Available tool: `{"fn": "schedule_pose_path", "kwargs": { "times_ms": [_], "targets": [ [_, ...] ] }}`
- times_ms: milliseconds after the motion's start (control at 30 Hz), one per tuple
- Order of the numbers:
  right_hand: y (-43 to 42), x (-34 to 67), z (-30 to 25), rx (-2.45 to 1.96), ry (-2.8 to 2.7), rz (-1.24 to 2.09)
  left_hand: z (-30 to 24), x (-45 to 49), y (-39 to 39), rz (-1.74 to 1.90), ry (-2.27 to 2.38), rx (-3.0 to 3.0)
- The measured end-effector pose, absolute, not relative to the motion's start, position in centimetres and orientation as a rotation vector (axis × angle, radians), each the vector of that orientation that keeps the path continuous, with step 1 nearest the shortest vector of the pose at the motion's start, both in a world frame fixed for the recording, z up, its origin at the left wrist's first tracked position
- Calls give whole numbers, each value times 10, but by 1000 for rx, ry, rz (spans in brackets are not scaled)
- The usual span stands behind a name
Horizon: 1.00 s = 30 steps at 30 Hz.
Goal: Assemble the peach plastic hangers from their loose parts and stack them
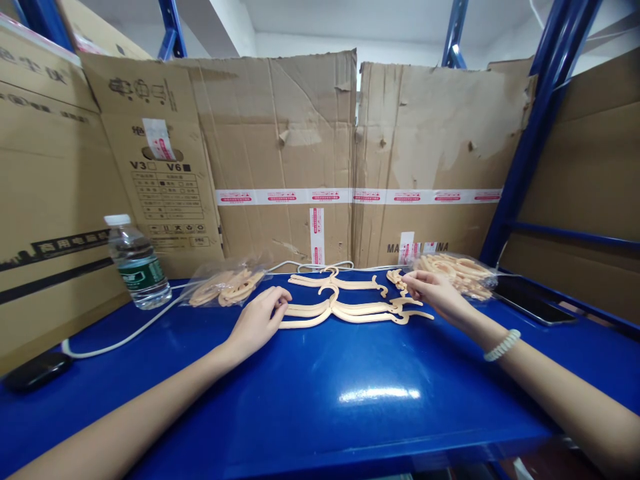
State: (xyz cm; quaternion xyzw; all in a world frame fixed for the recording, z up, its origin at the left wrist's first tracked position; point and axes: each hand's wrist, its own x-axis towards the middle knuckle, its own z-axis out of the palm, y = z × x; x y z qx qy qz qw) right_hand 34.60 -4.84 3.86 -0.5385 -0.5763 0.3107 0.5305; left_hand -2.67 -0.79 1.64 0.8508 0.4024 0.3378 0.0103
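Observation:
Peach plastic clothes hangers (333,310) lie side by side in the middle of the blue table, hooks pointing away from me. My left hand (257,319) curls its fingers and thumb around the left end of the nearer hanger, hiding that end. Loose curved pieces stick out at the hanger's right end. Over there, my right hand (434,288) is closed in a pinch at a small pile of peach plastic pieces (397,279); its fingertips partly cover the piece they grip. Behind the nearer hanger rests another hanger (345,283), untouched.
Clear bags of peach parts (225,285) and more bagged parts (460,272) flank the hangers. A water bottle (137,263), a white cable (125,340) and a black device (37,370) are left; a phone (535,307) is right. Cardboard (280,147) walls the back.

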Motion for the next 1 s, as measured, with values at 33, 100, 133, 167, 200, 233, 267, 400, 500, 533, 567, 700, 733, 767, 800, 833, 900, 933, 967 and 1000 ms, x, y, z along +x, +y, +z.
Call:
{"fn": "schedule_pose_path", "kwargs": {
  "times_ms": [33, 100, 133, 167, 200, 233, 267, 400, 500, 533, 567, 700, 733, 767, 800, 833, 900, 933, 967, 1000],
  "targets": [
    [-49, 345, 39, -1287, -1372, 735, 17, -26, -8, 1062, 1255, 2659],
    [-49, 344, 40, -1300, -1378, 715, 18, -26, -9, 1076, 1261, 2653],
    [-50, 344, 41, -1310, -1390, 703, 18, -26, -10, 1076, 1266, 2644],
    [-50, 344, 41, -1321, -1405, 693, 19, -26, -10, 1070, 1268, 2634],
    [-50, 343, 42, -1332, -1421, 685, 19, -27, -11, 1062, 1269, 2623],
    [-50, 343, 42, -1343, -1436, 681, 19, -27, -11, 1061, 1266, 2611],
    [-50, 344, 42, -1351, -1447, 681, 19, -27, -11, 1062, 1261, 2599],
    [-51, 344, 42, -1369, -1478, 675, 22, -27, -11, 1051, 1238, 2543],
    [-50, 345, 40, -1388, -1539, 616, 26, -28, -11, 1019, 1236, 2539],
    [-50, 345, 39, -1391, -1558, 596, 27, -28, -11, 1021, 1233, 2551],
    [-49, 346, 38, -1391, -1571, 583, 29, -29, -11, 1026, 1226, 2562],
    [-43, 349, 42, -1386, -1581, 549, 36, -31, -7, 1049, 1230, 2580],
    [-41, 350, 45, -1394, -1587, 534, 38, -31, -5, 1038, 1260, 2608],
    [-38, 351, 49, -1409, -1599, 517, 40, -30, -2, 1016, 1297, 2646],
    [-35, 351, 54, -1433, -1620, 497, 41, -28, 1, 981, 1329, 2691],
    [-31, 350, 59, -1468, -1651, 471, 41, -25, 6, 934, 1350, 2732],
    [-21, 347, 69, -1560, -1725, 401, 40, -19, 17, 842, 1346, 2784],
    [-15, 345, 73, -1615, -1763, 364, 39, -15, 23, 800, 1325, 2809],
    [-9, 342, 76, -1675, -1799, 332, 38, -11, 31, 759, 1307, 2836],
    [-4, 338, 78, -1741, -1834, 314, 36, -6, 38, 726, 1296, 2862]
  ]
}}
